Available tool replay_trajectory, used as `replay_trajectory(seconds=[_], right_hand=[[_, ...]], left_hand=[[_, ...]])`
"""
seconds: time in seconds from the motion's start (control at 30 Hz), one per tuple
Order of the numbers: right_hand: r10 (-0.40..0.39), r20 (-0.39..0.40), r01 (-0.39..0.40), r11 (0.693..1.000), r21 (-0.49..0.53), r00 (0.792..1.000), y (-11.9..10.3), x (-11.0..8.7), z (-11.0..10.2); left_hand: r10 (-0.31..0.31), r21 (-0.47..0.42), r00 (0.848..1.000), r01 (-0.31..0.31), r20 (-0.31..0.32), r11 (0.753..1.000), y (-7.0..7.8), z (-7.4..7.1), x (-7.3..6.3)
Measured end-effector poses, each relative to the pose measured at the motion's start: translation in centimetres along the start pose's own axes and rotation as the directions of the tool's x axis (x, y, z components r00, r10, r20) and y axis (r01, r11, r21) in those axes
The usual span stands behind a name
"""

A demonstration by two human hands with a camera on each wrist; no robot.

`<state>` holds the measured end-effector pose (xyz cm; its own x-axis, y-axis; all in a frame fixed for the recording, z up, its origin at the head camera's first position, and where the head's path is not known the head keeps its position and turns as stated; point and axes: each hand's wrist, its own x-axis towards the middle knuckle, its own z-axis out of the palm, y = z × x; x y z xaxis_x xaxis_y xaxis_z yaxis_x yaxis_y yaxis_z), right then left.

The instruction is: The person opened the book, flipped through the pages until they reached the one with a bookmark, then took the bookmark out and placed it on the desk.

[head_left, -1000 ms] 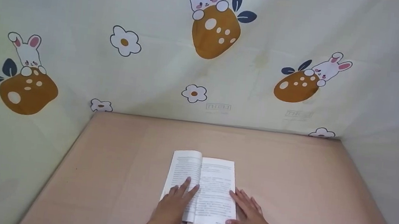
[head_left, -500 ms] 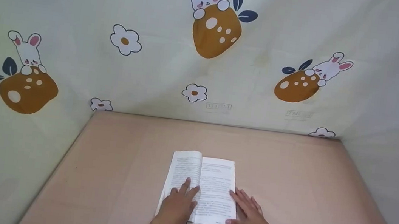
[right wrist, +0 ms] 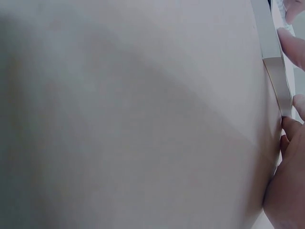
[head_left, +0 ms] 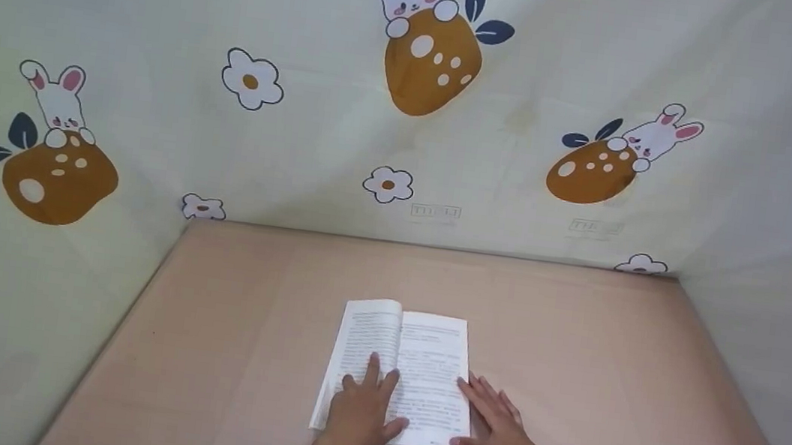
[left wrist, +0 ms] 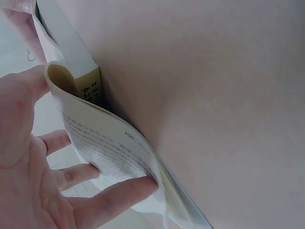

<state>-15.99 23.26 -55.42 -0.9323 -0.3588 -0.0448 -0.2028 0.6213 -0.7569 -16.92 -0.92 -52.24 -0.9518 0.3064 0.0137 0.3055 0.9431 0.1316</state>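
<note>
Inside pale walls [head_left: 316, 137] printed with rabbits on orange fruit [head_left: 434, 68] and with white flowers [head_left: 252, 80], a plain tan table [head_left: 199, 349] stretched back from the person. On its near part, between the two hands, lay an open book [head_left: 431, 351], its left page [head_left: 362, 328] bulging beside the fold. The left hand [head_left: 358, 411] had just shifted a little rightward, while the right hand [head_left: 509, 440] had hardly moved. The left lay loosely spread and grasped nothing, its fingertips on the left page; the right, fingers nearly straight, touched the right-hand edge without clenching. Smallest of all, the left thumb [head_left: 396, 427] now reached past the fold onto the right page, so that the left hand apparently steadied both sides at once.
</note>
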Motion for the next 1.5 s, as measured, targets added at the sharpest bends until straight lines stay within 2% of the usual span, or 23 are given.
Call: replay_trajectory(seconds=[0.23, 0.47, 0.93, 1.23, 1.5], right_hand=[[-0.017, 0.016, 0.017, 0.999, 0.027, 1.0, -0.1, -0.2, -0.2], [0.059, 0.04, -0.062, 0.995, 0.076, 0.997, -0.8, 0.0, -0.2], [0.08, 0.045, -0.083, 0.994, 0.065, 0.996, -0.6, 0.0, -0.2], [0.044, 0.032, -0.046, 0.997, 0.059, 0.999, -0.7, -0.1, -0.3], [0.057, 0.045, -0.06, 0.995, 0.08, 0.997, -0.8, -0.1, -0.3]], left_hand=[[-0.01, 0.114, 1.0, 0.013, -0.022, 0.993, 0.7, 0.2, -0.2], [0.007, 0.245, 1.0, -0.004, -0.011, 0.97, 1.1, -0.2, -0.3], [-0.001, 0.236, 1.0, 0.003, -0.008, 0.972, 1.2, -0.2, -0.2], [-0.011, 0.212, 1.0, 0.015, -0.02, 0.977, 1.2, -0.1, -0.2], [-0.015, 0.202, 0.999, 0.021, -0.031, 0.979, 1.2, -0.2, -0.3]])
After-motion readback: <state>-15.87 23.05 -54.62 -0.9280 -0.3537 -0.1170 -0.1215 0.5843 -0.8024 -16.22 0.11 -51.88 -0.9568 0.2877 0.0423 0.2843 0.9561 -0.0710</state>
